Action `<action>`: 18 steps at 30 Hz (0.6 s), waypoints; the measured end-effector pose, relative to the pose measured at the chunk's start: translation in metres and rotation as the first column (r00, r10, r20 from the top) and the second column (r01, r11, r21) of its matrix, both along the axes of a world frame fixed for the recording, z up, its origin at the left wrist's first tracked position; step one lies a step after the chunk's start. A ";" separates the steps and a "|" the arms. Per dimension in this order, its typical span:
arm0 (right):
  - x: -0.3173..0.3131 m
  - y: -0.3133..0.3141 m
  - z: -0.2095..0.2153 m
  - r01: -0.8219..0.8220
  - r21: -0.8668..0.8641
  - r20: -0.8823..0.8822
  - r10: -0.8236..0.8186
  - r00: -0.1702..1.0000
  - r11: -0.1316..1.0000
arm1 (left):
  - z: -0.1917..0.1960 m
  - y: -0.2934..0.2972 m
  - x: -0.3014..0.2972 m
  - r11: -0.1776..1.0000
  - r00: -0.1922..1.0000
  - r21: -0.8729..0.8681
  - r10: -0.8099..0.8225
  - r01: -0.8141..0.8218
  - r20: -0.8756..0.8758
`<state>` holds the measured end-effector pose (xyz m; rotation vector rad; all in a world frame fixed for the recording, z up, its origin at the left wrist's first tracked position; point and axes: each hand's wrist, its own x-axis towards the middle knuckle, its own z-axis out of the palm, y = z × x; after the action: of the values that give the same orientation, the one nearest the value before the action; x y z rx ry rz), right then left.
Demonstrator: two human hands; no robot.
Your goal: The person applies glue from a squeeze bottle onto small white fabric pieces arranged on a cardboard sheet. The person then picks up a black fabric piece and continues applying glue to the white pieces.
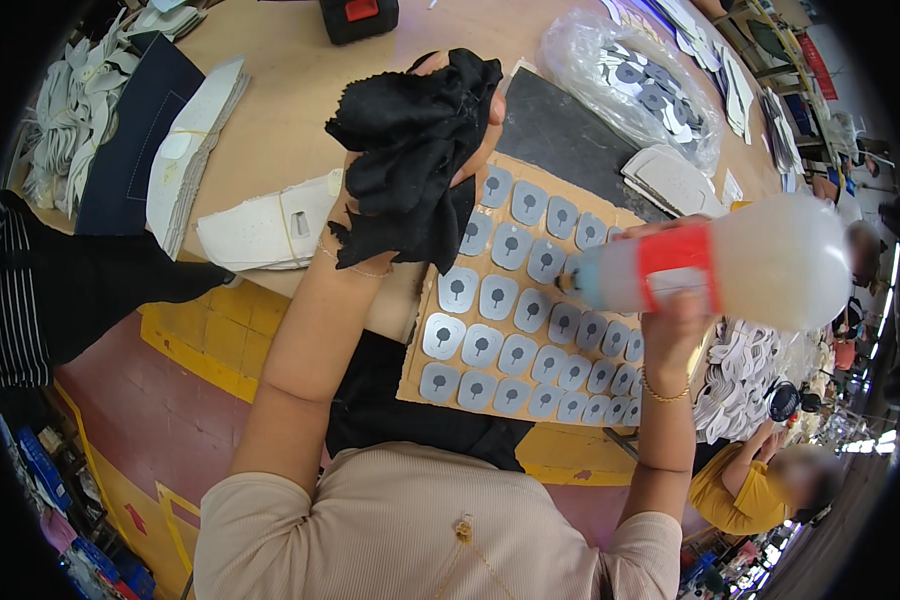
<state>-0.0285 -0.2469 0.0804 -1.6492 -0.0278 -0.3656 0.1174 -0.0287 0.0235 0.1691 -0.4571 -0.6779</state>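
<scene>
My left hand (488, 140) is closed around a bunched black cloth (410, 150), raised over the table's near side. The cloth hides most of the palm, and its frayed edges hang down by the wrist. In my right hand (682, 318) is a translucent plastic bottle (778, 262) with a red label, lying almost level. Its narrow neck points left, above a cardboard sheet (410, 388). Rows of small grey rounded pieces (511, 247), each bearing a dark tree-like mark, cover the sheet. I cannot tell whether any liquid leaves the bottle.
A clear plastic bag (635, 90) of cut pieces sits beyond a black mat (560, 130). White banded stacks (265, 228) and a dark panel (135, 140) lie at left. A black box (360, 18) stands at the back. Another person (745, 490) works at lower right.
</scene>
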 end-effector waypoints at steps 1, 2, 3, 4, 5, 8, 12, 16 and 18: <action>0.006 -0.004 0.006 0.008 0.121 0.033 -0.012 0.999 0.993 | 0.001 -0.001 0.000 1.000 1.000 0.017 0.014 -0.014 0.009; 0.011 -0.006 0.010 0.011 0.242 0.064 -0.027 0.998 0.970 | 0.006 -0.002 -0.005 0.993 0.995 0.078 0.094 -0.093 -0.016; 0.016 -0.006 0.011 0.063 0.175 0.059 -0.074 0.996 0.983 | 0.008 -0.002 -0.006 0.986 0.993 0.121 0.118 -0.116 -0.013; 0.020 -0.005 0.012 0.117 0.106 0.058 -0.123 0.991 0.988 | 0.009 -0.002 -0.007 0.978 0.990 0.161 0.138 -0.135 -0.009; 0.024 -0.005 0.012 0.169 0.037 0.061 -0.171 0.983 0.985 | 0.009 -0.001 -0.005 0.978 0.995 0.182 0.101 -0.102 0.016; 0.033 -0.001 0.003 0.125 -0.029 0.122 -0.120 0.985 0.992 | 0.007 0.001 0.000 0.988 0.998 0.153 0.005 -0.013 0.058; 0.042 0.004 -0.006 0.092 -0.135 0.140 -0.073 0.988 0.987 | 0.004 -0.001 0.004 0.992 0.994 0.124 -0.030 0.017 0.102; 0.043 0.001 -0.012 0.139 -0.249 0.167 -0.099 0.981 0.959 | 0.011 -0.002 -0.001 0.991 0.997 0.129 0.037 -0.045 0.065; 0.043 0.002 -0.015 0.141 -0.249 0.126 -0.112 0.986 0.958 | 0.012 -0.001 0.000 0.996 0.999 0.090 -0.007 0.002 0.050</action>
<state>0.0149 -0.2450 0.0653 -1.8916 -0.0549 -0.5710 0.1170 -0.0295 0.0356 0.2705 -0.4758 -0.7005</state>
